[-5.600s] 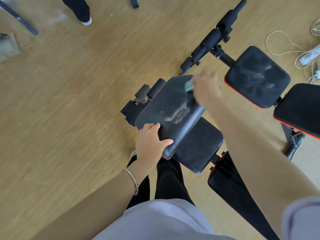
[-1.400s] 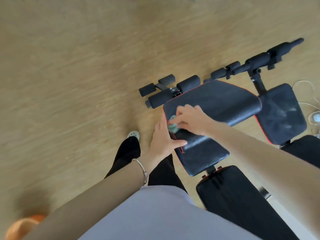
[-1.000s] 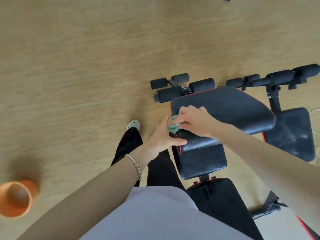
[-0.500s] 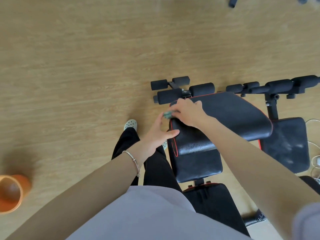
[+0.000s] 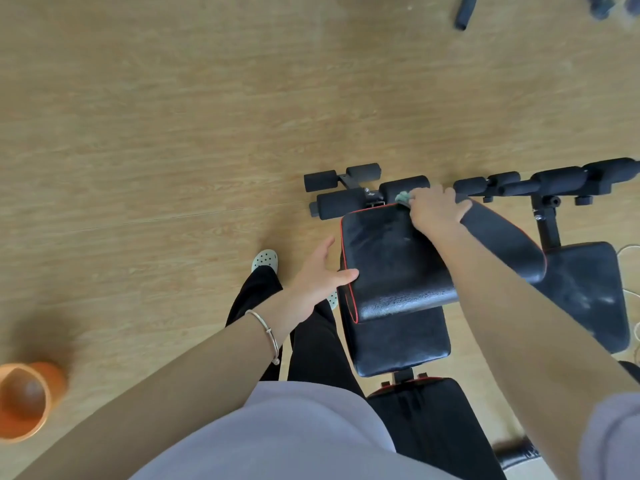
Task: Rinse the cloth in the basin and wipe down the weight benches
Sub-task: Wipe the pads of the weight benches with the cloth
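Wipe-down was partly done.
Right hand [image 5: 437,211] gripped green cloth [image 5: 403,197] at far edge of bench pad [image 5: 391,258]; left hand [image 5: 320,275] splayed, empty; neighbouring pad [image 5: 585,292] looked dusty.

Pale wood-grain floor [image 5: 173,116] fills most of the view. A short black tube [image 5: 465,10] lies at the top edge. A white cable [image 5: 628,249] loops at the right edge. 1 pale perforated clog [image 5: 265,259] shows below black trousers [image 5: 311,348].
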